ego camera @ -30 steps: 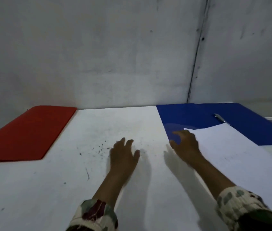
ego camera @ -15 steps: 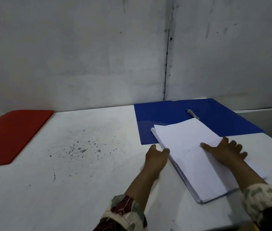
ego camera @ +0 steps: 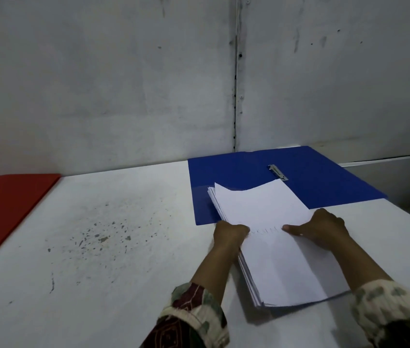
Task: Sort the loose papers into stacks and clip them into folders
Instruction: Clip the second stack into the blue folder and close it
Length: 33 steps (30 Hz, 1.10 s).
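A thick stack of white papers (ego camera: 271, 247) lies on the white table (ego camera: 98, 247), its far end overlapping the open blue folder (ego camera: 312, 177). The folder's metal clip (ego camera: 277, 172) shows just beyond the stack. My left hand (ego camera: 229, 234) grips the stack's left edge, fingers curled under it. On the right edge my right hand (ego camera: 324, 229) holds the stack, thumb lying on the top sheet. The top sheet's far edge is lifted and wavy. A red folder (ego camera: 5, 209) lies closed at the far left.
A grey wall (ego camera: 123, 84) with a vertical seam rises right behind the table. The table's middle bears dark specks and scratches. Beyond the right table edge there is a dark gap.
The view has swung right. Both hands moved from the bare table onto the paper stack and took hold of its two side edges; the stack's top sheets have lifted.
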Motion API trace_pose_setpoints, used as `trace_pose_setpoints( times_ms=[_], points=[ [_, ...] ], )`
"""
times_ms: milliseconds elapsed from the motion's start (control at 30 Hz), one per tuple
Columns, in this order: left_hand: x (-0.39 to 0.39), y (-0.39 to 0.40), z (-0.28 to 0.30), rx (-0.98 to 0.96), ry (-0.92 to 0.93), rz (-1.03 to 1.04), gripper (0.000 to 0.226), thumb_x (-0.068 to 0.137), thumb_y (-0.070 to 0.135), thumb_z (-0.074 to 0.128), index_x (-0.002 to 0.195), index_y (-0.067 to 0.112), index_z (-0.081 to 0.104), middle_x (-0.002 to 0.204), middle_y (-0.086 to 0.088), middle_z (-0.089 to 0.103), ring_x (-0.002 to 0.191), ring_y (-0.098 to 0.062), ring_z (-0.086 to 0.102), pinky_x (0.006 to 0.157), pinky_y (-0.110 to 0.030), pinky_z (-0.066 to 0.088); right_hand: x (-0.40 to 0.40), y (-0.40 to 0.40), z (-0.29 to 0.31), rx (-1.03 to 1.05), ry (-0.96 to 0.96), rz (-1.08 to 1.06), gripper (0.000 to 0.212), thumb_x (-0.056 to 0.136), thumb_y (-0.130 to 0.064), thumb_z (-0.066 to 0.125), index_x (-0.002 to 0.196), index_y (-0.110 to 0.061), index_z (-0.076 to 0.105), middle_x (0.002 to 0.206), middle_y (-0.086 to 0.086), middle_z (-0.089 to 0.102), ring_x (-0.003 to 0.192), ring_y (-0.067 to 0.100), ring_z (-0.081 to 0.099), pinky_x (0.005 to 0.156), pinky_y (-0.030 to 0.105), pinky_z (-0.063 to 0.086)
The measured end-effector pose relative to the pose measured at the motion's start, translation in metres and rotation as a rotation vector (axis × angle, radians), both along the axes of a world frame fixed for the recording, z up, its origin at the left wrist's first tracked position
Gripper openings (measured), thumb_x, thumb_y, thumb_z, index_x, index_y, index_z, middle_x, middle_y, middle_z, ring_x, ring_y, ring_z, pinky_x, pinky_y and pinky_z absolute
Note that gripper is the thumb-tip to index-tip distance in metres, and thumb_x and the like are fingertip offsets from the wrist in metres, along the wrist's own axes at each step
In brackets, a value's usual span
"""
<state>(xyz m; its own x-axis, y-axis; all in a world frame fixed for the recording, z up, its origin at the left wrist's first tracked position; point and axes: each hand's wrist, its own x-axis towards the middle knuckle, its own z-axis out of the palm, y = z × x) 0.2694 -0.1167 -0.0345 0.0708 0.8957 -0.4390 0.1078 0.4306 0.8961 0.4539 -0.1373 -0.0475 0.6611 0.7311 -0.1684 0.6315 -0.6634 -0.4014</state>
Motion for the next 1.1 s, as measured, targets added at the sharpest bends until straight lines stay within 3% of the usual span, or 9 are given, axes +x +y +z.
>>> trace_pose_setpoints(
  times_ms=[100,267,367,433,533,667,900,1033,1100],
  points=[
    [0.002,-0.001,-0.005,0.106,0.072,-0.024,0.039,0.086,0.0,0.049,0.124,0.004,0.04,0.125,-0.012,0.053,0.106,-0.027,0.055,0.087,-0.029,0.047,-0.005,0.001,0.0,-0.005,-0.022,0.01,0.087,0.064,-0.062,0.07,0.123,-0.004,0.043,0.128,0.013,0.052,0.119,0.032,0.047,0.092,0.037,0.044],
    [-0.01,-0.002,-0.012,0.22,0.082,-0.009,0.04,0.093,0.009,0.047,0.131,0.01,0.036,0.132,-0.009,0.051,0.114,-0.027,0.052,0.088,-0.027,0.042,-0.005,0.001,0.0,0.013,-0.001,0.018,0.092,0.063,-0.064,0.07,0.127,-0.004,0.043,0.132,0.015,0.047,0.121,0.032,0.045,0.093,0.038,0.044],
    [-0.023,0.001,-0.009,0.228,0.036,-0.001,0.039,0.093,0.011,0.05,0.13,0.009,0.038,0.13,-0.009,0.051,0.103,-0.023,0.052,0.086,-0.027,0.042,-0.007,0.005,0.001,0.087,0.059,0.016,0.092,0.064,-0.064,0.069,0.128,-0.002,0.042,0.131,0.016,0.047,0.12,0.033,0.046,0.091,0.038,0.044],
    [-0.031,0.006,-0.008,0.241,0.023,0.016,0.042,0.091,0.012,0.053,0.131,0.01,0.039,0.13,-0.009,0.052,0.104,-0.023,0.052,0.09,-0.029,0.043,-0.01,0.006,0.007,0.166,0.223,0.033,0.078,0.069,-0.055,0.071,0.121,-0.002,0.048,0.121,0.013,0.054,0.107,0.03,0.053,0.079,0.034,0.043],
    [-0.043,0.013,-0.005,0.254,0.034,0.038,0.044,0.09,0.013,0.055,0.132,0.009,0.04,0.131,-0.009,0.052,0.115,-0.027,0.053,0.097,-0.032,0.043,-0.014,0.004,0.017,0.252,0.547,0.102,0.048,0.074,-0.045,0.072,0.093,-0.004,0.057,0.087,0.005,0.061,0.074,0.016,0.053,0.056,0.026,0.038],
    [-0.05,0.015,-0.003,0.301,0.078,0.022,0.044,0.093,0.018,0.051,0.134,0.009,0.036,0.132,-0.009,0.05,0.118,-0.027,0.051,0.098,-0.034,0.043,-0.016,0.0,0.018,0.316,0.699,0.186,0.029,0.082,-0.028,0.069,0.101,-0.008,0.062,0.084,0.001,0.068,0.073,0.018,0.063,0.055,0.025,0.045],
    [-0.034,0.018,-0.007,0.298,0.334,-0.146,0.039,0.099,0.022,0.037,0.134,0.007,0.029,0.138,-0.011,0.043,0.125,-0.027,0.045,0.101,-0.033,0.038,-0.006,0.006,0.018,0.164,0.602,0.126,0.037,0.086,-0.021,0.064,0.116,-0.006,0.05,0.08,0.0,0.054,0.07,0.018,0.053,0.056,0.027,0.041],
    [-0.025,0.021,-0.009,0.358,0.511,-0.244,0.034,0.1,0.026,0.032,0.129,0.007,0.033,0.134,-0.011,0.047,0.121,-0.026,0.049,0.098,-0.033,0.041,0.0,0.006,0.014,0.121,0.497,0.143,0.037,0.088,-0.019,0.061,0.119,-0.001,0.052,0.097,0.009,0.059,0.079,0.022,0.055,0.074,0.032,0.043],
    [-0.024,0.027,-0.014,0.421,0.727,-0.272,0.037,0.1,0.034,0.029,0.123,0.008,0.042,0.131,-0.012,0.049,0.118,-0.027,0.049,0.098,-0.035,0.04,0.001,0.007,0.012,0.217,0.454,0.126,0.034,0.09,-0.011,0.057,0.121,0.001,0.053,0.106,0.014,0.059,0.084,0.024,0.054,0.077,0.032,0.039]
  ],
)
